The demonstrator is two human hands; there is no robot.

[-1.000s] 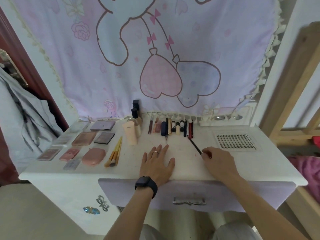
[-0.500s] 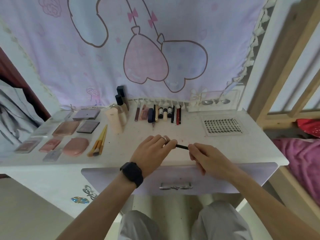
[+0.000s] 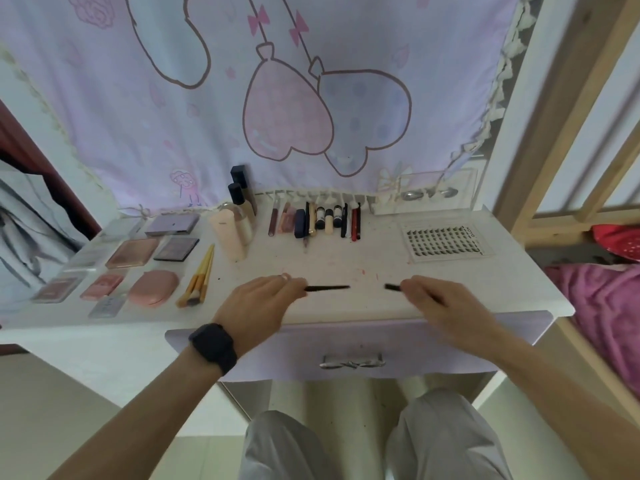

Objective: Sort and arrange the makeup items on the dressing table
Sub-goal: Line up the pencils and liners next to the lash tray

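I look down at the white dressing table (image 3: 346,261) through the head camera. My left hand (image 3: 263,303) is over the front of the table top, and its curled fingers pinch one end of a thin black stick (image 3: 327,288). The stick points to the right and lies flat in the air, just over the table. My right hand (image 3: 440,303) is near it, and its curled fingers pinch a short black piece (image 3: 392,287) that points back at the stick. The two black parts are in one line, with a gap between them, so they do not touch. I cannot tell if it is a pen or a pencil. A dark watch (image 3: 213,348) is on my left wrist. At the back of the table, a row of small tubes and sticks (image 3: 325,220) lies side by side. Left of that row stand some tall bottles (image 3: 239,216). Yellow brushes (image 3: 199,278) lie near my left hand. Flat pink and grey boxes (image 3: 131,252) lie in rows on the left side. A tray of little dark lashes (image 3: 443,242) lies on the right side.
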